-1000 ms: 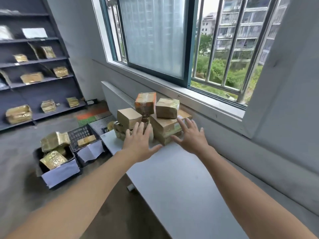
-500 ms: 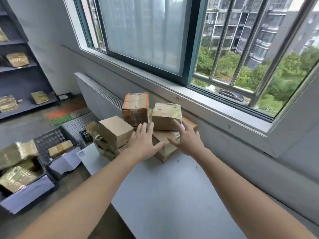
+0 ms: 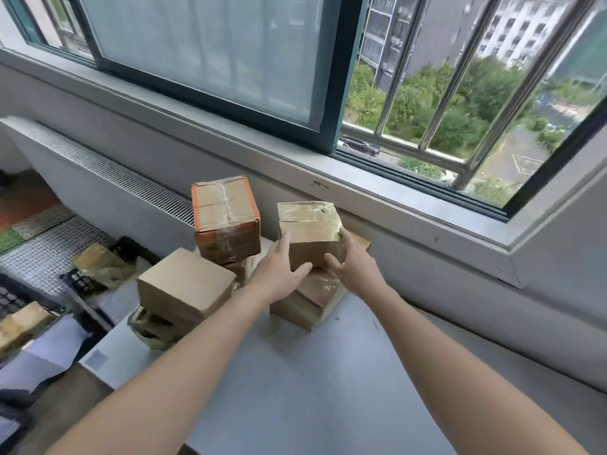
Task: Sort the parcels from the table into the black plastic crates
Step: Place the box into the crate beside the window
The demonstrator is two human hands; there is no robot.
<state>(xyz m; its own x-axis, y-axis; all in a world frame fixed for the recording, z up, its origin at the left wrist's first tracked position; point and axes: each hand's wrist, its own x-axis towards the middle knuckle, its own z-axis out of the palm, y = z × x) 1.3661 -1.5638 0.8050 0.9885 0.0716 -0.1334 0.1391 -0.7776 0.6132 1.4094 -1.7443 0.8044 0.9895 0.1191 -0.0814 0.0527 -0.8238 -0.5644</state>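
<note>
A pile of cardboard parcels stands at the far end of the grey table (image 3: 295, 382). On top of the right stack sits a small tape-wrapped parcel (image 3: 308, 229). My left hand (image 3: 279, 274) grips its left side and my right hand (image 3: 353, 266) grips its right side, thumbs on the front face. An orange-edged parcel (image 3: 225, 218) stands to its left, and a plain brown box (image 3: 184, 284) lies nearer the table's left edge. Flat brown parcels (image 3: 312, 300) lie under the held one. Black plastic crates (image 3: 33, 300) holding gold-wrapped parcels sit on the floor at the left.
A long radiator (image 3: 98, 172) runs along the wall under the window sill (image 3: 361, 192), right behind the pile. White paper sheets (image 3: 39, 353) hang on the crate fronts. A mesh mat (image 3: 42, 241) covers the floor beyond the crates.
Both hands have moved forward from open and hovering to closing on the sides of the small top parcel. The view has come closer to the pile and turned right.
</note>
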